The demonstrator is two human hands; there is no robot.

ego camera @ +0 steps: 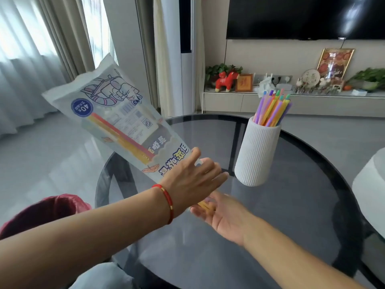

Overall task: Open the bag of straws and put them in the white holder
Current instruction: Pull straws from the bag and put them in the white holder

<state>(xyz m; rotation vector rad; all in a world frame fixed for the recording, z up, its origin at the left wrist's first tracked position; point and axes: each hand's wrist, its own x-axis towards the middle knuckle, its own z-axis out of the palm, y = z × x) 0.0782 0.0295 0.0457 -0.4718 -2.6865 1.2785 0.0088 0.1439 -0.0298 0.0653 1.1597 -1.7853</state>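
Observation:
My left hand (193, 180) grips the lower end of the printed plastic straw bag (116, 119), which tilts up and to the left above the table. A red and a yellow straw (123, 136) show through the bag. Below the bag's mouth my right hand (223, 213) is palm up, with yellow straw ends (205, 205) resting across its blurred fingers. The white ribbed holder (257, 151) stands upright to the right of both hands, and several coloured straws (273, 109) stick out of its top.
The round dark glass table (281, 215) carries the holder. A red-lined bin (48, 211) sits low at the left. A white rounded object (370, 184) is at the table's right edge. A TV cabinet with ornaments lines the far wall.

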